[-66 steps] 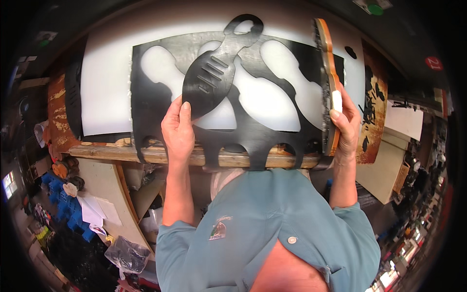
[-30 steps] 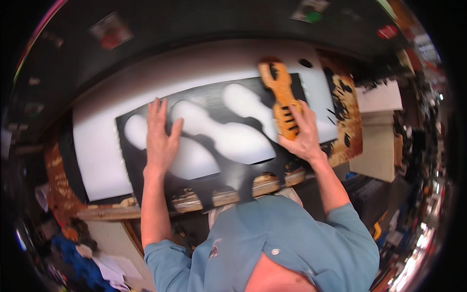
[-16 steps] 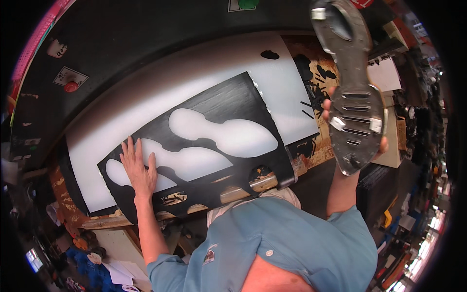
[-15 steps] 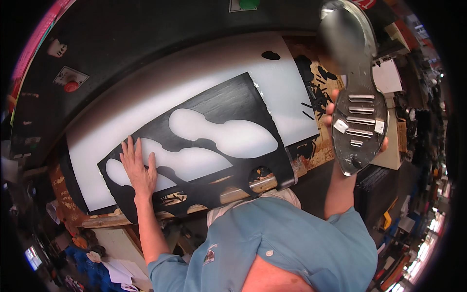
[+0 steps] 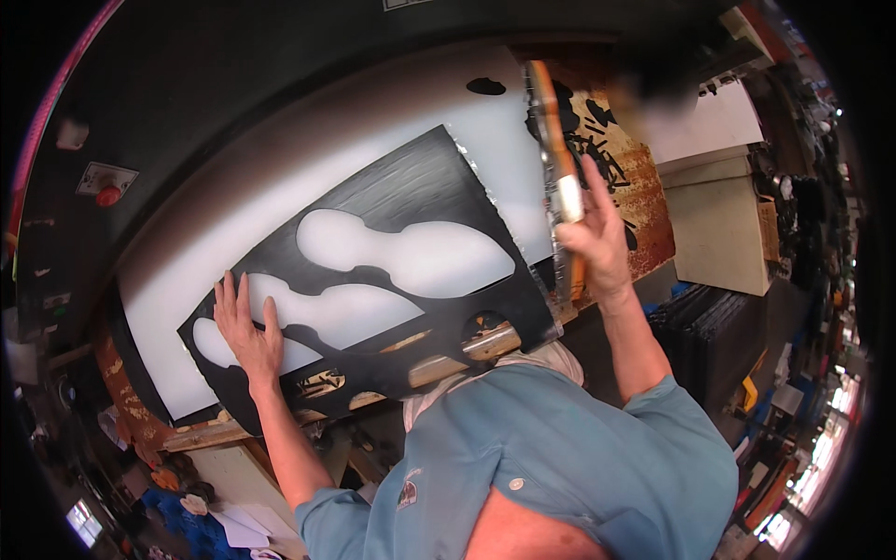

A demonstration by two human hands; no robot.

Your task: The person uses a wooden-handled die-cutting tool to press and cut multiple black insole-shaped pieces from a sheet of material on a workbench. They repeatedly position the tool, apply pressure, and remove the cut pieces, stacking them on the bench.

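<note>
A black sheet (image 5: 411,177) with sole-shaped cut-outs lies tilted on a white board (image 5: 201,280), its near part reaching past the board's front edge. My left hand (image 5: 252,336) rests flat on the sheet's left part, fingers spread, beside one of the openings. On the right, my right hand (image 5: 602,247) grips a sole-shaped cutting die (image 5: 557,140) by its side. The die stands edge-on above the board's right end, showing an orange and metallic edge, somewhat blurred. Some fingers of that hand are hidden behind it.
Black offcuts (image 5: 607,154) are scattered on a worn, rusty surface right of the board. One dark scrap (image 5: 486,87) lies on the board's far part. A dark machine body with a red button (image 5: 108,195) spans the far side. Black sheets (image 5: 714,327) are stacked at the right.
My right hand has swung the die leftward over the board and turned it from face-on to edge-on. My left hand stays at the same place on the sheet. The whole view has shifted slightly.
</note>
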